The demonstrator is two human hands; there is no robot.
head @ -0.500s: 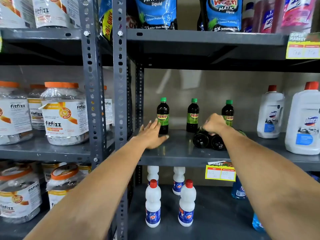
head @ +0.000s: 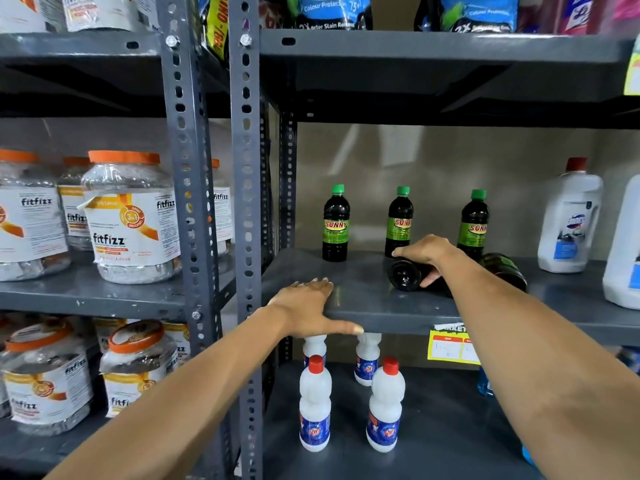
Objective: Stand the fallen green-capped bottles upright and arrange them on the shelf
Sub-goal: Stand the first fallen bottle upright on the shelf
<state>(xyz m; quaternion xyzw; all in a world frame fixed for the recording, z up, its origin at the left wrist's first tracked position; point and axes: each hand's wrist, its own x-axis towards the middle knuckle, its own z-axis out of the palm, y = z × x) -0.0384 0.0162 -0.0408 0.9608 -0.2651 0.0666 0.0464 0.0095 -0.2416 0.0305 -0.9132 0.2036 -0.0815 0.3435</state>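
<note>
Three dark Sunny bottles with green caps stand upright at the back of the grey middle shelf: left bottle, middle bottle, right bottle. Two more lie on their sides in front. My right hand is closed over the nearer fallen bottle, whose base faces me. The second fallen bottle lies just right of my forearm. My left hand rests flat on the shelf's front edge, fingers spread, holding nothing.
White jugs with red caps stand at the shelf's right end. Small white red-capped bottles stand on the shelf below. Fitfizz jars fill the left rack behind grey uprights. A yellow price tag hangs on the shelf edge.
My left hand slid back from beside the left upright bottle to the shelf's front edge. My right hand stays on the fallen bottle.
</note>
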